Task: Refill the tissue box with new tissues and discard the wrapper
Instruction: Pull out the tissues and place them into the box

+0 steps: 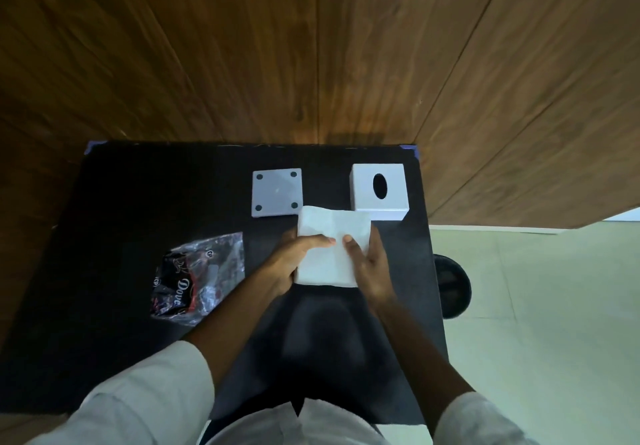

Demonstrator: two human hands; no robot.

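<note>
Roughly midway through, judging by the layout. Unwrapping done: tissue stack (329, 247) bare and white, held above the black table (138, 185) between both hands. Left hand (294, 261) cupped along the stack's left edge, thumb lying across the top face, other fingers tucked underneath and out of sight. Right hand (370, 268) clasped on the right edge, thumb likewise pressed onto the top, remaining fingers wrapped down the side. Thumbs close together, almost touching, near the middle of the stack.

Empty wrapper (201, 278) lying crumpled on the table to the left, well apart from the hands, not yet discarded. Tissue box (379, 186) standing at the far right of the table, oval slot facing up, apparently empty, though impossible to confirm through the dark slot. Base plate (277, 192) off and resting flat, feet up, left of the box, just beyond the stack's far edge.

Left to do: box turned over or lifted, stack fed in from the open underside, first sheet pulled through the slot, base plate refitted, wrapper thrown away. Dark round object (450, 287) on the floor at the right, possibly a bin, too dim to say.
</note>
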